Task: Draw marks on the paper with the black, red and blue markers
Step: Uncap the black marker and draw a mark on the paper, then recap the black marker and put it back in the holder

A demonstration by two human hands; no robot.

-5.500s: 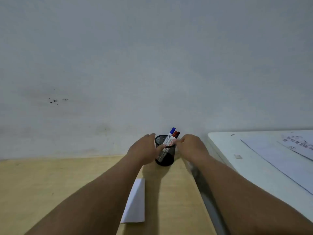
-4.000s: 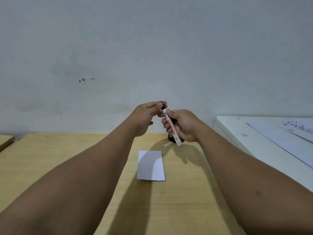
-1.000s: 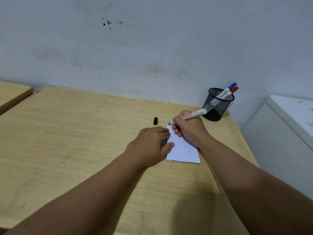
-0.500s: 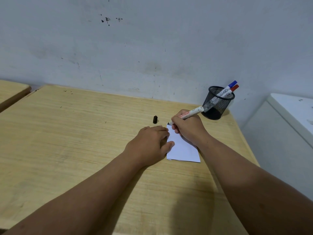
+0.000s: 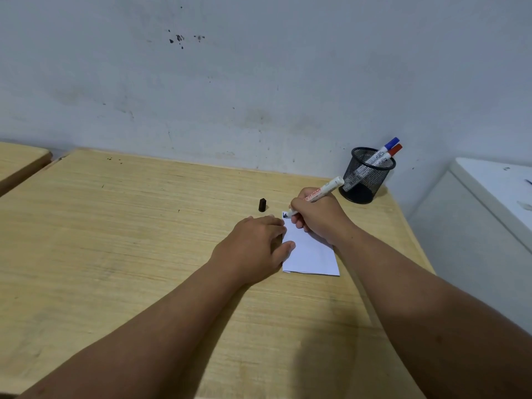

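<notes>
A small white paper [image 5: 312, 256] lies on the wooden desk [image 5: 129, 240]. My left hand [image 5: 253, 249] rests flat on its left edge, fingers spread and holding nothing. My right hand [image 5: 319, 218] grips the uncapped black marker [image 5: 326, 189], whose tip touches the paper's far left corner, where a small dark mark shows. The marker's black cap [image 5: 262, 205] stands on the desk just beyond my left hand. The blue marker [image 5: 385, 149] and the red marker [image 5: 393, 151] lean in a black mesh cup [image 5: 367, 175] at the desk's far right corner.
A stained grey wall [image 5: 259, 82] runs right behind the desk. A white table [image 5: 498, 182] stands to the right across a narrow gap. Part of another wooden desk [image 5: 17, 162] shows at far left.
The black marker was taken from the cup and uncapped, and the cap was set on the desk. Over the last second, my right hand shifted slightly and a dark mark appeared at the paper's corner.
</notes>
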